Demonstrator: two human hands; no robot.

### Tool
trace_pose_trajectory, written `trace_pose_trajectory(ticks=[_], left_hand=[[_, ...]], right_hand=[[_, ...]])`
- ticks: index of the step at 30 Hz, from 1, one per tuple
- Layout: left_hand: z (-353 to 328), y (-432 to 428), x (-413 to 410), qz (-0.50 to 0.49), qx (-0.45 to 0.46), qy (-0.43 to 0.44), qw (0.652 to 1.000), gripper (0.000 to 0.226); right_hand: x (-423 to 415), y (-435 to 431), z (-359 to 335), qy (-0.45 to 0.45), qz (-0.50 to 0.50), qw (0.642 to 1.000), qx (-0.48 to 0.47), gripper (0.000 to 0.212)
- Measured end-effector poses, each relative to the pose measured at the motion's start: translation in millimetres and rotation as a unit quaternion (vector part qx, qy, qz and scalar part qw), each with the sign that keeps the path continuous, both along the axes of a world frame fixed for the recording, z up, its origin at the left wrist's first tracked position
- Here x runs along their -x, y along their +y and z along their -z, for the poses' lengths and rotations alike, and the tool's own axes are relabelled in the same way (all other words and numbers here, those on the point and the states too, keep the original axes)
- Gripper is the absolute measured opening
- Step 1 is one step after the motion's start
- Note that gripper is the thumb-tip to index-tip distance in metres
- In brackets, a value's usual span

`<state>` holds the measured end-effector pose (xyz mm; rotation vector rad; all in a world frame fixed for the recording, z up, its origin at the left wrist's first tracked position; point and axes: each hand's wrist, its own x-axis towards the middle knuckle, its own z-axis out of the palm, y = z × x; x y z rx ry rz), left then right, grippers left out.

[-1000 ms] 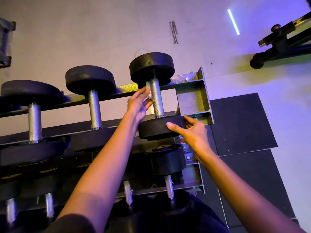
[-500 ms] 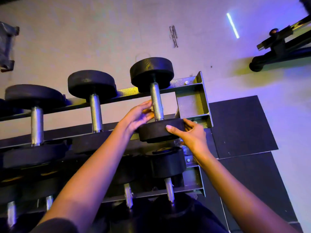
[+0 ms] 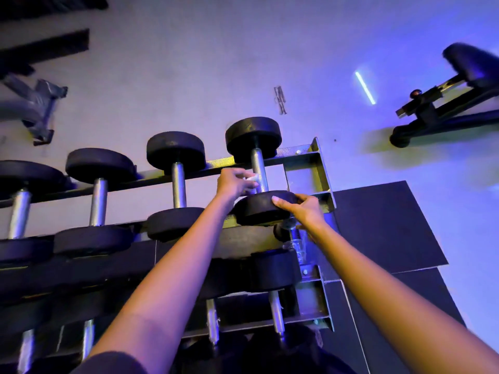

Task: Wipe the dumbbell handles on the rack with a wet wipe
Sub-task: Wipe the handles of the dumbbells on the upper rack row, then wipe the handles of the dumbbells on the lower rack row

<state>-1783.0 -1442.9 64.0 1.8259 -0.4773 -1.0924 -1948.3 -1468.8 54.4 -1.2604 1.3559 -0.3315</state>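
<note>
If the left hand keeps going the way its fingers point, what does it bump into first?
The handle of the end dumbbell, just past the wipe that the left hand pinches. The wipe seems to touch it, though depth is hard to judge.

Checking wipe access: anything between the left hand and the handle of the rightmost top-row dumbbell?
Nothing visible. The left hand pinches the wet wipe right against the handle. The right hand grips the dumbbell's near weight head, below the wipe, so it blocks nothing.
</note>
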Motion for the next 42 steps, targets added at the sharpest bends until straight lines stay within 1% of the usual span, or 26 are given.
trace_pose_trajectory(ticks=[1, 3, 4, 6, 9, 14, 18, 22, 24, 26, 30, 33, 36, 37, 40, 42], left_hand=[[-6.9, 2.9, -0.8, -0.011, 0.019, 0.017, 1.0, 0.025], [-18.8, 10.9, -2.6, -0.045, 0.061, 0.065, 0.995, 0.021], [-24.2, 16.8, -3.1, -0.065, 0.08, 0.09, 0.991, 0.02], [-35.7, 31.3, -4.9, -0.1, 0.109, 0.112, 0.983, 0.023], [-51.2, 58.6, -6.8, -0.126, 0.122, 0.094, 0.98, 0.028], [-75.6, 121.9, -11.5, -0.222, 0.139, 0.061, 0.963, 0.019], [-86.7, 188.2, -0.3, -0.32, 0.151, 0.024, 0.935, 0.02], [-89.4, 272.8, 20.4, -0.4, 0.154, -0.004, 0.903, 0.018], [-91.9, 323.2, 27.6, -0.455, 0.162, -0.015, 0.875, 0.015], [-96.2, 375.3, 33.9, -0.513, 0.171, -0.024, 0.841, 0.018], [-94.1, 471.7, 43.1, -0.6, 0.164, -0.036, 0.783, 0.015], [-87.2, 538.9, 45.5, -0.653, 0.158, -0.038, 0.74, 0.016], [-75.7, 606.9, 36.8, -0.699, 0.154, -0.034, 0.698, 0.015], [-72.4, 626.6, 32.7, -0.708, 0.15, -0.033, 0.689, 0.016], [-66.5, 698.2, 8.3, -0.727, 0.147, -0.028, 0.67, 0.014], [-66.7, 738.3, -10.7, -0.74, 0.144, -0.026, 0.656, 0.012]], right_hand=[[-1.1, 2.3, -5.1, 0.017, -0.016, 1.0, 0.021, 0.083], [-3.3, 10.3, -19.5, 0.08, -0.055, 0.993, 0.074, 0.065], [-4.1, 15.2, -25.9, 0.105, -0.065, 0.988, 0.098, 0.059], [-6.1, 22.1, -34.8, 0.111, -0.086, 0.981, 0.132, 0.055], [-9.8, 28.5, -50.5, 0.077, -0.129, 0.976, 0.156, 0.044], [-22.3, 51.6, -89.6, 0.001, -0.211, 0.962, 0.175, 0.033], [-41.7, 86.9, -100.6, -0.059, -0.323, 0.926, 0.184, 0.026], [-68.8, 149.5, -101.4, -0.104, -0.418, 0.888, 0.16, 0.028], [-83.2, 192.6, -103.5, -0.11, -0.488, 0.852, 0.152, 0.027], [-95.9, 238.7, -105.6, -0.114, -0.549, 0.815, 0.146, 0.027], [-119.9, 324.5, -101.9, -0.134, -0.627, 0.755, 0.137, 0.031], [-138.1, 389.1, -96.3, -0.129, -0.678, 0.712, 0.132, 0.033], [-160.7, 463.9, -84.9, -0.133, -0.698, 0.694, 0.113, 0.032], [-167.6, 486.0, -81.7, -0.135, -0.698, 0.695, 0.104, 0.03], [-198.8, 565.8, -71.1, -0.141, -0.713, 0.68, 0.1, 0.025], [-219.7, 608.8, -70.7, -0.132, -0.72, 0.673, 0.103, 0.029]])
